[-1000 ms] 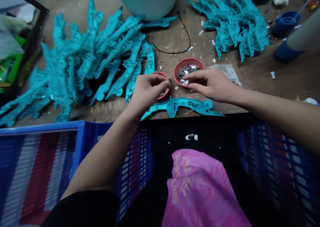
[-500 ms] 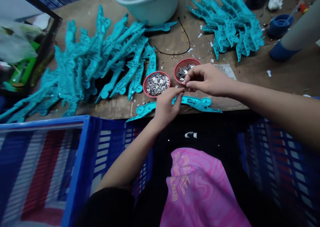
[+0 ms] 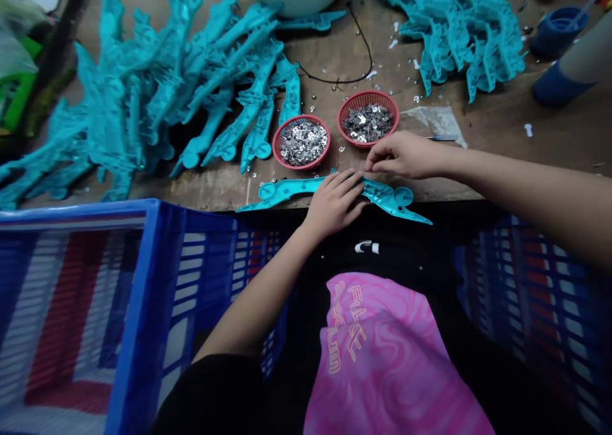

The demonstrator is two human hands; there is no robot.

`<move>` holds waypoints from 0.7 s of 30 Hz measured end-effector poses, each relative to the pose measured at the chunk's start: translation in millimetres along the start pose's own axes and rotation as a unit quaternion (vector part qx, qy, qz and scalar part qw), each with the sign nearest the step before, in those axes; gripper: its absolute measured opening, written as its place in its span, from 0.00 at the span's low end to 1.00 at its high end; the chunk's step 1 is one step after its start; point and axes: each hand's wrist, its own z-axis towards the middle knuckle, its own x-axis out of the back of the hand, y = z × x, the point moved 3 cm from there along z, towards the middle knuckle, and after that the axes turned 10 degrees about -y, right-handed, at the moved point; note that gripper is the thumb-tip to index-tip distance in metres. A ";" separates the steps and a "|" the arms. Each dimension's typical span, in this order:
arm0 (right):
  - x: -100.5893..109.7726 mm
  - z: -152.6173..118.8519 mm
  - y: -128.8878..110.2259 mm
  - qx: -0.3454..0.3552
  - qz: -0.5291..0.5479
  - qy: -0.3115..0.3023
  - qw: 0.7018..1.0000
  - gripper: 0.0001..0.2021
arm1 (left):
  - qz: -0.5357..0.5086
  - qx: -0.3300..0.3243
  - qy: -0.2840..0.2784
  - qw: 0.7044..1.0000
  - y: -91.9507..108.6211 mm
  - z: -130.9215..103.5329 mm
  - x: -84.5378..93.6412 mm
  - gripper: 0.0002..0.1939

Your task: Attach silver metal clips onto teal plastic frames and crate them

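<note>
Turquoise part (image 3: 287,191), one; centre of frame, along worktop (image 3: 329,49) edge.
Left hand (image 3: 335,202): palm down, fingers extended across part, grip unclenched. Right hand (image 3: 406,154): fingers curled toward thumb, beside part; cannot tell whether grip holds anything.

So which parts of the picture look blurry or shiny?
Head view: dim overall, with the blue crate at lower right dark and smeary; head view: metal bits glint in both red baskets; head view: the teal part under the left hand looks clearer than that crate.
</note>
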 end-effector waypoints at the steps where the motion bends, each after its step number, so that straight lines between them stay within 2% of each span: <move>1: -4.1 1.4 3.2 -0.006 -0.041 -0.003 0.999 0.07 | -0.004 -0.003 -0.001 1.000 0.3 0.4 -1.8 0.23; 6: -25.6 9.0 19.0 -0.010 -0.091 -0.042 0.995 0.08 | -0.024 0.001 0.000 1.000 2.7 -0.4 -9.9 0.23; 10: -34.5 12.4 25.9 0.006 -0.112 -0.054 0.992 0.06 | -0.038 0.010 0.008 0.999 2.4 -1.2 -12.2 0.22; 15: -41.0 12.4 11.5 0.023 -0.208 -0.068 0.976 0.06 | -0.038 -0.004 0.026 0.999 1.7 -0.8 -11.3 0.22; 18: -30.1 6.7 -5.0 0.026 -0.256 -0.087 0.962 0.07 | -0.043 -0.008 0.022 0.999 2.0 -0.5 -9.9 0.22; 20: -8.1 -2.1 -10.1 0.016 -0.270 -0.077 0.960 0.09 | -0.063 -0.007 0.019 0.998 1.5 -0.7 -8.8 0.22; 21: 6.9 -7.8 -8.9 0.003 -0.270 -0.052 0.961 0.09 | -0.075 -0.006 0.021 0.997 0.9 -1.1 -8.2 0.23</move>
